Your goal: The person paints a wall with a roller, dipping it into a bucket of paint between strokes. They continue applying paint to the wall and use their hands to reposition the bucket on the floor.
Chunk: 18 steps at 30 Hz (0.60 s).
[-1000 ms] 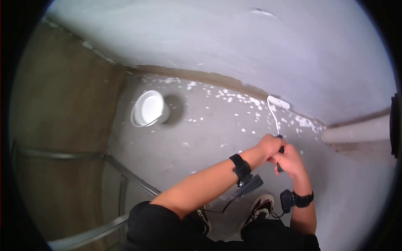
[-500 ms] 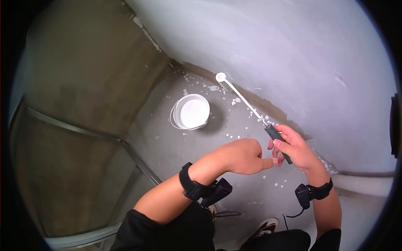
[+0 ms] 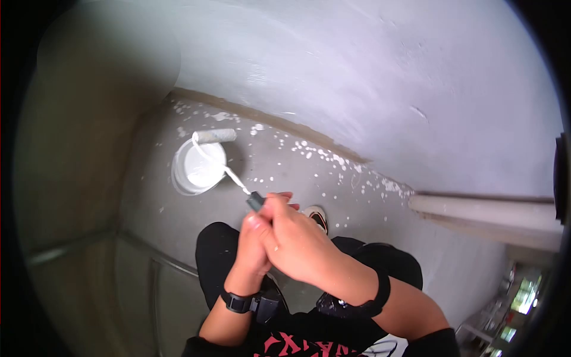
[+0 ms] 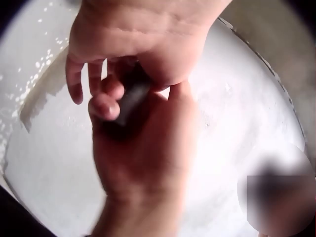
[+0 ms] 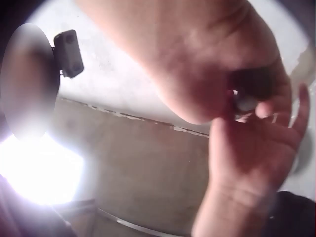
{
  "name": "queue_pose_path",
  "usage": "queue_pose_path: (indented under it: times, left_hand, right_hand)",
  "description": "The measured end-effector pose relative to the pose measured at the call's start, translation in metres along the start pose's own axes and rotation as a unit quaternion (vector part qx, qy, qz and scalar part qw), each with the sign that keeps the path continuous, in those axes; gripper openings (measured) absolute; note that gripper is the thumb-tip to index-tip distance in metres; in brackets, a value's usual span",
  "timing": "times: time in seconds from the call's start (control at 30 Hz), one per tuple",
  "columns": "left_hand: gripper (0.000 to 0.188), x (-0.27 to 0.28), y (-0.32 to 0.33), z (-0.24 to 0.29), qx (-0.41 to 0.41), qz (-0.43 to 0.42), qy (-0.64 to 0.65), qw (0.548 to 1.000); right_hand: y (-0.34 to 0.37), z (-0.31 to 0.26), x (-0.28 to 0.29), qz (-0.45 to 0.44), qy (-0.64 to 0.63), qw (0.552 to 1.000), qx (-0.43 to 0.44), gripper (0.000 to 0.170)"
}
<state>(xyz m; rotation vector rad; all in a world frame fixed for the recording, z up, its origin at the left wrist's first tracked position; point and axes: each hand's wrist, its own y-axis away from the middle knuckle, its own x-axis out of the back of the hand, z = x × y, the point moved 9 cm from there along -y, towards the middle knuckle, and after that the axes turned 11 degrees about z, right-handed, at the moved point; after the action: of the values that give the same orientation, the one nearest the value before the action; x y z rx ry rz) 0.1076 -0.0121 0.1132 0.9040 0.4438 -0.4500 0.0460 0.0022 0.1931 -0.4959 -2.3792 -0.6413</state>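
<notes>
In the head view my right hand [image 3: 294, 241] grips the dark handle [image 3: 256, 201] of a paint roller with a white-coated frame. Its fingers curl round the handle in the left wrist view too. My left hand [image 3: 250, 247] lies against the handle and the right hand, its fingers mostly straight in both wrist views; part of the contact is hidden. The paint roller's sleeve [image 3: 217, 136] overlaps the far rim of a white bucket [image 3: 178, 172] in the head view. White paint [image 3: 203, 172] shows inside the bucket.
Grey floor [image 3: 285, 169] with white splashes runs along a pale wall [image 3: 333, 65]. A brown wall [image 3: 77, 166] stands to the left, with a metal rail [image 3: 172, 262] low in front. A pale pipe [image 3: 476, 208] lies at the right. The person's shoe [image 3: 318, 219] is below.
The roller has swung left from the wall's base to over the bucket, and the head view has shifted. The left hand left the handle at mid-time and is now back against it.
</notes>
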Motion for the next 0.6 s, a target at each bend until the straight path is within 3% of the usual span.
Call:
queue_pose_path:
  times: [0.03, 0.07, 0.1, 0.17, 0.2, 0.27, 0.3, 0.37, 0.4, 0.6]
  left_hand:
    - [0.040, 0.003, -0.003, 0.002, 0.008, -0.011, -0.017, 1.000]
    - [0.031, 0.007, -0.009, -0.010, 0.097, 0.021, 0.050, 0.994]
    - [0.021, 0.022, -0.026, -0.025, 0.125, 0.025, 0.125, 0.984]
    - [0.013, 0.037, -0.045, -0.025, 0.098, 0.051, 0.004, 0.994]
    - [0.013, 0.047, -0.059, -0.031, 0.093, 0.056, 0.004, 0.994]
    - [0.010, 0.063, -0.087, -0.038, 0.050, 0.047, -0.096, 0.993]
    - [0.010, 0.057, -0.088, -0.031, 0.045, 0.051, -0.099, 0.993]
    - [0.016, 0.054, -0.092, -0.020, 0.040, 0.154, -0.115, 0.981]
    - [0.029, 0.053, -0.099, -0.016, 0.039, 0.194, -0.091, 0.976]
    - [0.041, 0.048, -0.155, -0.013, 0.009, 0.216, -0.187, 0.958]
  right_hand:
    - [0.002, -0.002, -0.002, -0.038, 0.020, 0.999, -0.018, 0.053]
    - [0.003, -0.005, 0.007, -0.028, 0.130, 0.991, -0.014, 0.049]
    - [0.004, 0.003, 0.005, -0.020, 0.129, 0.991, -0.026, 0.049]
    - [0.005, -0.010, 0.012, 0.118, 0.269, 0.948, 0.125, 0.044]
    - [0.006, -0.016, 0.012, 0.147, 0.276, 0.935, 0.166, 0.039]
    - [0.007, -0.021, 0.004, 0.125, 0.261, 0.939, 0.184, 0.039]
    - [0.008, -0.024, -0.002, 0.102, 0.252, 0.943, 0.193, 0.039]
    - [0.009, -0.034, 0.002, 0.128, 0.242, 0.937, 0.217, 0.033]
    - [0.010, -0.036, -0.001, 0.113, 0.228, 0.939, 0.231, 0.031]
    - [0.013, -0.043, 0.005, 0.127, 0.222, 0.935, 0.247, 0.025]
